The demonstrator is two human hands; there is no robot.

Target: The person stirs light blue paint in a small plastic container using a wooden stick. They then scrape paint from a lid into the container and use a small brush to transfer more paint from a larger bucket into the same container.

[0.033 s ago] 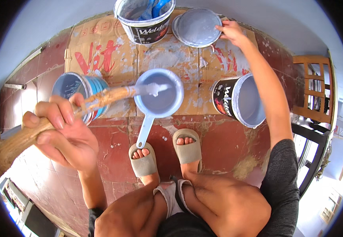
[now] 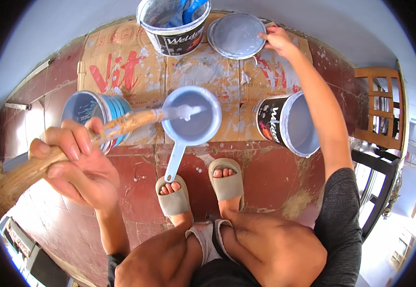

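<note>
My left hand (image 2: 81,165) is closed around a rough wooden stick (image 2: 126,122). The stick's far end is coated with wet pale paint and hangs over a light blue dipper (image 2: 176,162), whose bowl has greyish-blue liquid in it. At the back, my right hand (image 2: 279,40) pinches the right rim of a round, paint-smeared bucket lid (image 2: 239,34). A second rim shows under its left edge. Behind my left hand, a blue bucket (image 2: 117,107) leans or lies tilted on the cardboard.
Flattened cardboard (image 2: 141,103) spotted with paint covers the red tile floor (image 2: 136,167). A black-labelled bucket (image 2: 179,40) with a blue cloth-like thing inside stands at the back. Another black-labelled bucket (image 2: 274,117) is at the right. My sandalled feet (image 2: 174,201) are close to the dipper handle.
</note>
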